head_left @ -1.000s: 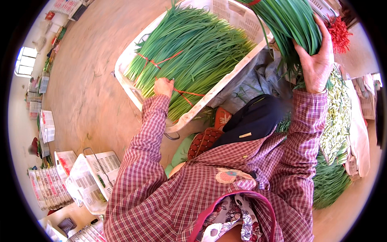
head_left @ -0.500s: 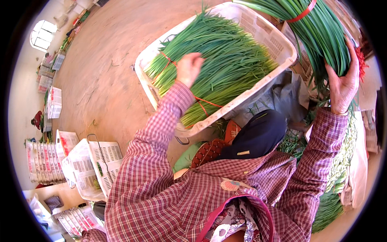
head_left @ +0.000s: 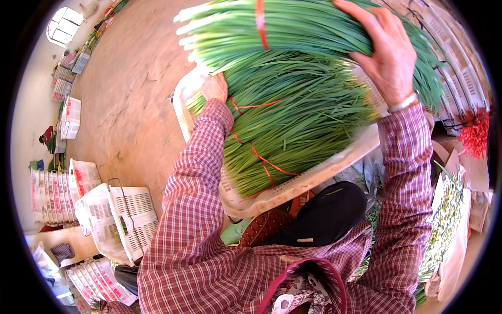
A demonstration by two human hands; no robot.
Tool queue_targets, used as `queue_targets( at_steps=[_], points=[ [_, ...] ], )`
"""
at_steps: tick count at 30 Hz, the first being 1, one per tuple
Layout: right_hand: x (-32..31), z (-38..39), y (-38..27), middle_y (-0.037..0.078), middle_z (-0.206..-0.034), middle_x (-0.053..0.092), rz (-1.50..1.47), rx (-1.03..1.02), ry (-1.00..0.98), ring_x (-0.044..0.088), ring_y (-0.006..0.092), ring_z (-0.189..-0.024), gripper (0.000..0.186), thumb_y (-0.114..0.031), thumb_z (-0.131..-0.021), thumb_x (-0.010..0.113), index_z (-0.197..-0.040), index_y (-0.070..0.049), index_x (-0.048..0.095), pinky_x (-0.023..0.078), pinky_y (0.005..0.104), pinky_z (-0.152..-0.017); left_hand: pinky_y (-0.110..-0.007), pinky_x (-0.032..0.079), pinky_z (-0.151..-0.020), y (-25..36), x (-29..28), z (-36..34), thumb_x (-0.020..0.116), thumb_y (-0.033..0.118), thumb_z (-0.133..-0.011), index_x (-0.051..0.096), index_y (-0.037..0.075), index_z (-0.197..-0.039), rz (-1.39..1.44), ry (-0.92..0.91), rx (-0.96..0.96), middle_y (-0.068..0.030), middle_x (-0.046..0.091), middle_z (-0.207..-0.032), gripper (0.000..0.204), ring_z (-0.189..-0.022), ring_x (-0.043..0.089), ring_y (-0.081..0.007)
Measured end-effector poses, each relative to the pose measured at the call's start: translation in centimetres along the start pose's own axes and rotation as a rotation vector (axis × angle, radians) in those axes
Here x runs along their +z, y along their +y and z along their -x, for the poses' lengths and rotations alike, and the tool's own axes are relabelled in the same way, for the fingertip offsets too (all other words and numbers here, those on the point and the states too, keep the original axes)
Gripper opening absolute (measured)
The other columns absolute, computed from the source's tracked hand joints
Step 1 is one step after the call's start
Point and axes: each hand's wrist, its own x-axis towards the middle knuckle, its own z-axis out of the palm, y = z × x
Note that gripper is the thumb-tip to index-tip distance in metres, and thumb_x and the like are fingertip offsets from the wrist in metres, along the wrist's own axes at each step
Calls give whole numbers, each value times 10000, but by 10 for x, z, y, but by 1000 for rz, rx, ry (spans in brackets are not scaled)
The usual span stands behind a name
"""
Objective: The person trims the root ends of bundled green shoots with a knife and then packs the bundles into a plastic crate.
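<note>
My right hand point(head_left: 389, 57) is closed around the leafy end of a bundle of garlic chives point(head_left: 308, 26). A red band ties this bundle, and its pale stems point left, blurred by motion. It is held above the far side of a white plastic crate point(head_left: 293, 196). Inside the crate lie several bundles of garlic chives point(head_left: 298, 120) with red bands point(head_left: 272, 162) near their stem ends. My left hand point(head_left: 214, 88) is at the crate's left end, against the stem ends and just below the held bundle. Its fingers are mostly hidden or washed out.
White crates point(head_left: 123, 220) stand on the floor at left, with stacked crates point(head_left: 49, 196) behind them. A bunch of red ties point(head_left: 475, 133) hangs at right. Loose chives point(head_left: 444, 225) lie on a cloth at lower right. My knee point(head_left: 334, 209) is close to the crate's near edge.
My right hand has carried the held bundle from the upper right leftward over the crate's far side. My left hand has moved to the left, to the crate's left end.
</note>
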Motion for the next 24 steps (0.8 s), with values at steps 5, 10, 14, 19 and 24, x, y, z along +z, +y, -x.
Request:
queue_targets(
  at_steps=[5,10,14,19,24],
  points=[
    [50,-37,-24,83,-911,485,-91,-122,-115,493,268,-857,799,-79,-491,747,-1234,-269,520,417,377,-750,-468,479,-648,6,-7,10,402,397,-892,663,34,-723,-31,-7,-23,-187,633,-719,478,-673,613,-369],
    [106,-70,-42,67,-920,484,-139,-338,-89,491,249,-880,803,-102,-521,747,-1257,-301,493,409,363,-775,-455,486,-643,14,-28,22,427,349,-883,670,46,-706,-91,-133,-28,-163,643,-710,427,-680,621,-341],
    [148,-79,-61,52,-899,496,-140,-405,-54,509,219,-846,694,-78,-596,724,-1236,-244,510,423,334,-743,-422,496,-608,23,-38,34,413,326,-894,657,51,-676,-79,-132,-118,-154,642,-683,427,-641,626,-316],
    [225,-55,-76,28,-979,536,-276,-374,-196,533,229,-945,821,-39,-560,746,-1266,-358,472,443,339,-835,-428,493,-613,8,-30,42,416,293,-892,642,37,-688,-33,-2,15,-155,639,-711,398,-640,619,-329],
    [301,-14,-75,23,-1008,531,-250,-155,-414,523,226,-983,838,-148,-601,775,-1298,-420,400,413,382,-852,-423,486,-587,24,-43,43,453,231,-864,630,28,-701,-1,-35,-10,-155,626,-688,315,-600,604,-324]
  ],
)
